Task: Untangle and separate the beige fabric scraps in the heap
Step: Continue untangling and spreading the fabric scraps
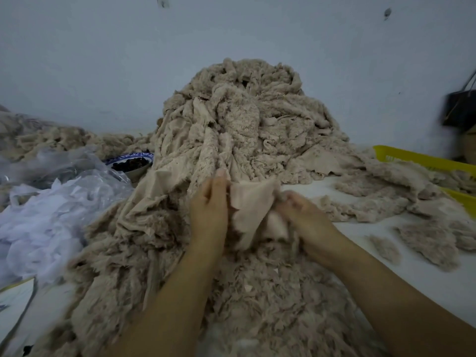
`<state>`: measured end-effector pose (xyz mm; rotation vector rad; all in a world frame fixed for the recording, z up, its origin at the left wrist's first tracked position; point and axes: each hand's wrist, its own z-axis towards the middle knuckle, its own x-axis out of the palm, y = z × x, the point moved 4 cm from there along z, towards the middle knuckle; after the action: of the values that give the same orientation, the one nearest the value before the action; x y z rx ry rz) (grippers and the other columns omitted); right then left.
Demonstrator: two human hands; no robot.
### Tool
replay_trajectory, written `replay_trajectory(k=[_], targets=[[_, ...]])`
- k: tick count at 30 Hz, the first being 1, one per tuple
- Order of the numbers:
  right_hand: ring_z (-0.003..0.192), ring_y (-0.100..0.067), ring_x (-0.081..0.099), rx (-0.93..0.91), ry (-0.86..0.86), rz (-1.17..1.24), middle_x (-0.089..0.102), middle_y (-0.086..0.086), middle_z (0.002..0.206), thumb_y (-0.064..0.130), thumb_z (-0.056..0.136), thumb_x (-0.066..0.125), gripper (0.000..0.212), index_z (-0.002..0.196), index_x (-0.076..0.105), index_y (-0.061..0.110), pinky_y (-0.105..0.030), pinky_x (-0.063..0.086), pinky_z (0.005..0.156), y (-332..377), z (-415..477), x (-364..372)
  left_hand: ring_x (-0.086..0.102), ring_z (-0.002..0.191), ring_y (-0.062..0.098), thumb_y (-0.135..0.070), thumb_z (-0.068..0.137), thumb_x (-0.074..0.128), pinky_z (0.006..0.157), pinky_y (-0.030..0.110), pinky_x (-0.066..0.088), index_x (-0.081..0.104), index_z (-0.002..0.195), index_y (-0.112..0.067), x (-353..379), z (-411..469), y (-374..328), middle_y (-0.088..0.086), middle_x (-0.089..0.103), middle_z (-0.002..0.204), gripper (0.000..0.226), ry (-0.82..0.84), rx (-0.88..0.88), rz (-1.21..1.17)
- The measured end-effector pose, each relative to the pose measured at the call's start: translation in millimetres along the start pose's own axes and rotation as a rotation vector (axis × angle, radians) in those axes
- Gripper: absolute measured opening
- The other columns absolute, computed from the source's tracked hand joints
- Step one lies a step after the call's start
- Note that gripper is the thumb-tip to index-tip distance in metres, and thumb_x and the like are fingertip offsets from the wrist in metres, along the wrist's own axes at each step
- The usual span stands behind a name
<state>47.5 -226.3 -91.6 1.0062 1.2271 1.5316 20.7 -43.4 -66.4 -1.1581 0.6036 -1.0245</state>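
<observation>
A tall heap of beige fabric scraps (239,119) rises against the wall and spills down toward me. At its foot my left hand (210,204) grips the left edge of a smooth pale beige scrap (253,204). My right hand (302,213) holds the same scrap on its right side, fingers curled into the cloth. The scrap hangs stretched and folded between both hands, just above the fluffy scraps below.
Separated beige scraps (401,199) lie on the white table at the right, partly over a yellow tray (422,158). A bowl of dark items (131,163) and clear plastic bags with white filling (43,215) sit at the left. A dark bag (461,109) hangs at the far right.
</observation>
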Motion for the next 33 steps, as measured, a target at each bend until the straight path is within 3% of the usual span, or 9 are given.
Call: replay_trajectory(k=[4,9,12,15,19,21,25,28,33], targets=[[0.064,-0.008,0.068,-0.021,-0.344,0.783,0.072,0.000,0.083,0.046,0.090,0.058,0.032,0.085,0.075,0.019,-0.017,0.048,0.047,9.6,8.3,-40.2,0.058,0.090,0.008,-0.049,0.094,0.049,0.073,0.030,0.051,0.055,0.098,-0.034,-24.3,8.4,-2.5,-0.008,0.058,0.100,0.016,-0.284,0.251,0.093],[0.060,-0.011,0.067,0.182,-0.250,0.449,0.071,-0.004,0.074,0.031,0.102,0.051,0.032,0.096,0.066,0.004,-0.022,0.054,0.052,-14.1,5.7,-11.5,0.043,0.130,0.027,-0.034,0.095,0.059,0.109,0.044,0.040,0.044,0.143,-0.013,-18.7,18.5,28.8,0.007,0.043,0.142,0.054,-0.153,-0.040,0.456],[0.064,-0.013,0.066,0.145,-0.122,0.115,0.072,-0.006,0.079,0.026,0.102,0.052,0.028,0.094,0.069,0.005,-0.023,0.054,0.056,-13.4,4.1,5.5,0.055,0.120,0.038,-0.029,0.102,0.048,0.103,0.047,0.046,0.054,0.134,-0.003,-20.6,21.5,37.8,0.021,0.058,0.133,0.042,-0.032,-0.203,0.468],[0.074,-0.016,0.070,0.107,-0.008,-0.012,0.074,-0.007,0.091,0.039,0.096,0.056,0.033,0.102,0.070,0.009,-0.026,0.056,0.066,-15.6,-0.3,16.7,0.063,0.090,0.017,-0.028,0.105,0.045,0.078,0.014,0.048,0.063,0.092,-0.014,-6.0,9.1,16.8,0.009,0.065,0.091,0.026,0.052,0.077,0.445],[0.095,-0.006,0.071,0.096,0.007,0.076,0.076,0.006,0.099,0.065,0.079,0.056,0.044,0.097,0.078,0.031,-0.021,0.056,0.076,-13.7,-2.2,19.7,0.058,0.073,0.002,-0.037,0.102,0.040,0.064,0.018,0.045,0.060,0.086,-0.019,42.1,-30.4,6.6,-0.009,0.064,0.080,0.031,0.550,0.320,0.463],[0.088,-0.008,0.071,0.144,-0.023,0.143,0.076,0.005,0.089,0.050,0.093,0.057,0.032,0.080,0.078,0.029,-0.023,0.055,0.071,-12.0,-1.8,14.2,0.054,0.067,-0.004,-0.043,0.102,0.041,0.059,0.012,0.039,0.055,0.079,-0.028,51.0,-37.7,11.7,-0.021,0.059,0.072,0.031,0.664,0.323,0.434],[0.065,-0.013,0.070,0.158,-0.093,0.157,0.072,-0.004,0.071,0.019,0.099,0.051,0.035,0.073,0.075,0.022,-0.025,0.052,0.053,-11.9,0.4,5.0,0.056,0.065,-0.004,-0.068,0.093,0.040,0.059,0.013,0.042,0.064,0.076,-0.026,48.3,-36.6,14.7,-0.018,0.060,0.067,0.051,0.657,0.173,0.285],[0.101,-0.022,0.072,0.170,-0.122,0.261,0.075,-0.012,0.108,0.025,0.099,0.056,0.030,0.121,0.064,0.006,-0.036,0.056,0.086,-11.2,2.3,7.0,0.063,0.083,-0.010,-0.072,0.092,0.036,0.068,0.008,0.045,0.070,0.080,-0.046,37.1,-27.5,20.2,-0.026,0.069,0.082,0.044,0.464,-0.025,0.240],[0.105,-0.023,0.070,0.145,-0.133,0.219,0.074,-0.011,0.110,0.039,0.090,0.067,0.054,0.129,0.058,0.003,-0.045,0.050,0.103,-8.3,0.9,8.7,0.063,0.080,0.006,-0.074,0.084,0.052,0.072,0.022,0.049,0.061,0.091,-0.019,26.6,-14.4,27.4,-0.004,0.069,0.090,0.057,0.435,-0.177,0.229]])
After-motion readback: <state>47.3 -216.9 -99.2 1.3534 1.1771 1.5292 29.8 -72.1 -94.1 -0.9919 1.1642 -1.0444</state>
